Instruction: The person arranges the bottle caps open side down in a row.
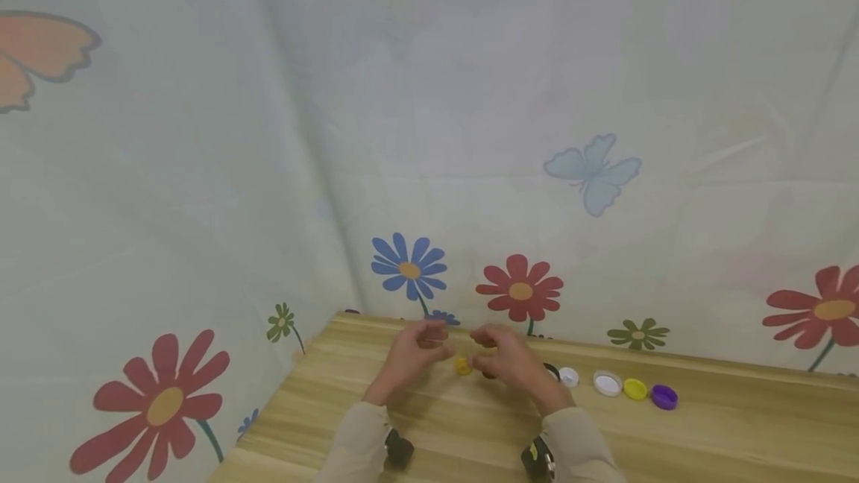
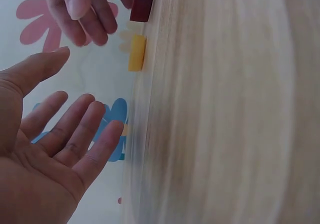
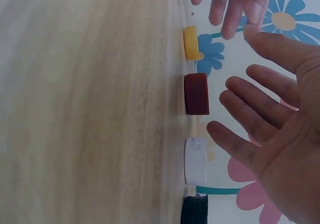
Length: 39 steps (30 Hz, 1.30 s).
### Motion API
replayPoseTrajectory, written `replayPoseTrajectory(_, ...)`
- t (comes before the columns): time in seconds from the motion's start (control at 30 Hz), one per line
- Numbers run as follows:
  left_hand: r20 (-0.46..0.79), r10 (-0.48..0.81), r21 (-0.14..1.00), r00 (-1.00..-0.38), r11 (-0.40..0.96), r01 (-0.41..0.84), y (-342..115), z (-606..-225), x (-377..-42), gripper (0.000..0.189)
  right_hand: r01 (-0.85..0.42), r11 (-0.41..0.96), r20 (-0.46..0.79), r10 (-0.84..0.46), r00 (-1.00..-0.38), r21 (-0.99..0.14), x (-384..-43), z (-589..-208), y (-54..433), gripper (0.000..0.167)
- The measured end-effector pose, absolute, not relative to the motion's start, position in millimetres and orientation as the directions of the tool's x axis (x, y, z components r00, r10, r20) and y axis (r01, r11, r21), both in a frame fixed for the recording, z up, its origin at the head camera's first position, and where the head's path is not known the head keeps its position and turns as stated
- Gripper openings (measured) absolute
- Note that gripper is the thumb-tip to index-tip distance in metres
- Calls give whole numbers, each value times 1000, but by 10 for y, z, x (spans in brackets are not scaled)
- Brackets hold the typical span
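Both hands hover above the table with their fingers spread and relaxed, holding nothing. The left hand (image 1: 411, 355) is left of an orange-yellow cap (image 1: 464, 366), apart from it. On the cap's other side is the right hand (image 1: 513, 362), partly hiding a dark red cap (image 3: 196, 94). In the right wrist view, a white cap (image 3: 196, 161) and a black cap (image 3: 194, 210) follow the red one in a row. The left wrist view shows the left palm (image 2: 55, 159) facing the right hand's fingers (image 2: 75, 7), with a gap between the hands.
Farther right on the wooden table (image 1: 738, 431) lie a small white cap (image 1: 569, 376), a larger white cap (image 1: 608, 384), a yellow cap (image 1: 634, 389) and a purple cap (image 1: 664, 396). A flower-printed cloth (image 1: 436, 133) hangs behind the table and at its left.
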<state>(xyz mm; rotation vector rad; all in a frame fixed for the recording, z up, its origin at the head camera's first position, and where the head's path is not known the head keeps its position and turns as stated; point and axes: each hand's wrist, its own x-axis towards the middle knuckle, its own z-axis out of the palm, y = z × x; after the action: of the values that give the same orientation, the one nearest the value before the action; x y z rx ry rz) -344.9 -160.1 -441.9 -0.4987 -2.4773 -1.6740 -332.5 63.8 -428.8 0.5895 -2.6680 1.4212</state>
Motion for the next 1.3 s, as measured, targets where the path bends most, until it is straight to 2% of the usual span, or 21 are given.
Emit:
replayPoseTrajectory(0.2,242,260,877,-935,355,325,-1643,-4456,-3450,53,-388,515,215,-364,-906,-764,-3351,-4321,626,45)
replayPoseTrajectory(0.37,240,300,853,-923,390,348,-1646,-4475,-3483,49,-448,513,238,-425,-874,-732,-3386,-4339,631,45)
replayPoseTrajectory(0.6,225,307,808,-925,472,353,-1638,-4517,-3521,39,-422,496,238,-393,-888,-758,-3440,-4381,613,41)
replayPoseTrajectory(0.9,217,314,780,-924,514,358,-1595,-4562,-3527,30,-502,499,298,-434,-850,-706,-3501,-4484,605,33)
replayPoseTrajectory(1.3,196,319,716,-927,600,358,-1492,-4507,-3493,19,-505,484,312,-426,-849,-714,-3521,-4514,562,28)
